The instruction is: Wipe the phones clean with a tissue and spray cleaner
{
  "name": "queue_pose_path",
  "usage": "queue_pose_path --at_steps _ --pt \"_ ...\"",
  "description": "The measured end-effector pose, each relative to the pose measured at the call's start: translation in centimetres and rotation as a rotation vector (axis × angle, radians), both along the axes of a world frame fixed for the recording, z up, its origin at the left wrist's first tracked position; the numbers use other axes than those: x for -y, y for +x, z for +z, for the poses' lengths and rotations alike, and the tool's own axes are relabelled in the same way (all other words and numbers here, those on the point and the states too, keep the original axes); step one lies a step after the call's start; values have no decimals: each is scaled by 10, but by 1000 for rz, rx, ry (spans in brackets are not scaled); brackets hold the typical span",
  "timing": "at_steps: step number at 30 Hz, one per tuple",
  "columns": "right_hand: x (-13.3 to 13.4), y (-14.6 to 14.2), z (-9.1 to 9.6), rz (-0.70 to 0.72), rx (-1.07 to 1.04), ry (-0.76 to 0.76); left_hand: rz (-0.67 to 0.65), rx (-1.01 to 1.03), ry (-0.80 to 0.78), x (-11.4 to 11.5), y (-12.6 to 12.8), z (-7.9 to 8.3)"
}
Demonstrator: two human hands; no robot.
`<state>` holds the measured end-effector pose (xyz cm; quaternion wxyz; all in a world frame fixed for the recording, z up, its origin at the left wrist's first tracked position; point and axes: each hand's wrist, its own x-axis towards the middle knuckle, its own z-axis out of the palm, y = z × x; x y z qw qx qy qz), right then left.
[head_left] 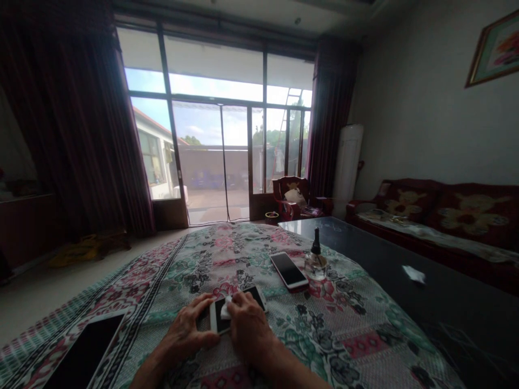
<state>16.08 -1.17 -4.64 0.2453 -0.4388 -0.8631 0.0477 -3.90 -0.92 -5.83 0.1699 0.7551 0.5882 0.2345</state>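
A white-framed smartphone [218,316] lies on the patterned tablecloth [194,270], its dark screen facing up. My left hand [187,328] grips its left end, thumb along the near edge and fingers at the far edge. Pinched in my right hand [248,316] is a white tissue [226,309], pressed against the screen. My right hand covers the middle of the phone. Just beyond lies a second white-framed phone [289,270], with a clear glass bottle [315,262] with a black dropper-like top standing beside it.
At the lower left lies a tablet [83,354] with a dark screen. A crumpled white tissue [414,274] rests on the bare dark tabletop [381,270] to the right. Farther off are a red sofa [466,216], an armchair [290,189] and glass doors [206,162].
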Motion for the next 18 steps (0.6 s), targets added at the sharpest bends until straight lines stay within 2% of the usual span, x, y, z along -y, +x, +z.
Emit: queue_pose_path --at_steps 5,9,11,18 --pt "-16 18 5 -199 -10 -8 -11 21 12 1 -2 0" --pt "-17 21 4 -254 -16 -6 -15 19 20 0 -2 0" --pt "-12 15 2 -208 -14 2 -13 11 10 0 -2 0" --pt "12 -15 -6 119 44 -15 11 10 27 -1 0 -3"
